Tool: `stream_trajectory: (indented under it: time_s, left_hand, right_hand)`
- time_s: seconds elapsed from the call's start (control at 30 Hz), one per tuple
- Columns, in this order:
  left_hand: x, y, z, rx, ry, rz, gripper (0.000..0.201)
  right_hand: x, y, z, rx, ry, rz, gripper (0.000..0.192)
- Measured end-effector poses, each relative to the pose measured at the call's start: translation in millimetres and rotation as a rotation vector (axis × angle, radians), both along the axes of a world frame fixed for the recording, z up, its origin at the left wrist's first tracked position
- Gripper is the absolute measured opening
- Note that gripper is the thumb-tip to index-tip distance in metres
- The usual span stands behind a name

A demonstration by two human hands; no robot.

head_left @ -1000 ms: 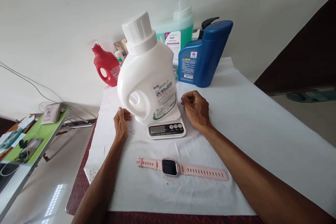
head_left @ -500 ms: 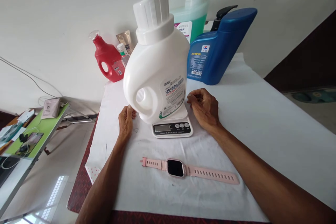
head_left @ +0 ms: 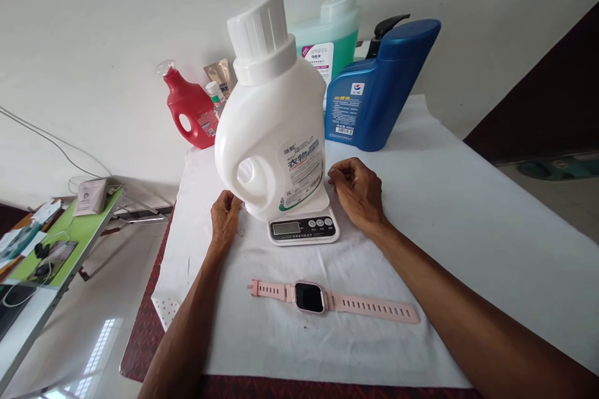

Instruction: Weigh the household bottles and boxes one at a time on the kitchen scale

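A big white detergent jug (head_left: 274,124) with a ribbed white cap stands on a small white digital scale (head_left: 303,229) in the middle of the white cloth. My left hand (head_left: 224,218) rests on the cloth just left of the jug's base, fingers curled, holding nothing. My right hand (head_left: 358,193) lies to the right of the scale, loosely closed, with its fingertips close to the jug's lower right side. A pink smartwatch (head_left: 327,300) lies flat and unbuckled on the cloth in front of the scale, nearer to me.
Behind the jug stand a blue bottle (head_left: 379,96), a green-filled jug (head_left: 330,50), a red bottle (head_left: 189,109) and small items by the wall. A white cloth (head_left: 468,212) covers the table. A green-topped side table (head_left: 60,243) with clutter stands at the left.
My left hand has crept a little closer to the jug's base. The right hand stays beside the scale. The view has shifted slightly; the jug, scale and watch have not moved.
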State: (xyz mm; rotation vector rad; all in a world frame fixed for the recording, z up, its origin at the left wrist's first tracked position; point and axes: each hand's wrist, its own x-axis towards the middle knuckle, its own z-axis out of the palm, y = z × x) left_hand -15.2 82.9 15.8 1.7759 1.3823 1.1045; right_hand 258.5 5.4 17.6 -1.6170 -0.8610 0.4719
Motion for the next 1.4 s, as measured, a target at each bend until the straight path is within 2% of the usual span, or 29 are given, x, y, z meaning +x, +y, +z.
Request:
stream_trajectory:
  time_s: [0.5, 0.93, 1.3, 1.4]
  left_hand:
    - [-0.5, 0.2, -0.7, 0.036, 0.054, 0.011, 0.031]
    - [1.2, -2.1, 4.8, 0.050, 0.077, 0.017, 0.034]
    - [2.1, -3.0, 4.9, 0.046, 0.062, 0.021, 0.034]
    - [2.3, -3.6, 7.6, 0.034, 0.020, 0.013, 0.039]
  right_hand:
    - [1.0, 1.0, -2.1, 0.028, 0.004, 0.010, 0.007]
    - [0.9, 0.5, 0.9, 0.022, -0.009, 0.022, 0.005]
    - [1.5, 1.0, -2.7, 0.033, -0.009, 0.027, 0.007]
    - [2.9, 1.9, -6.1, 0.044, -0.004, 0.027, 0.009]
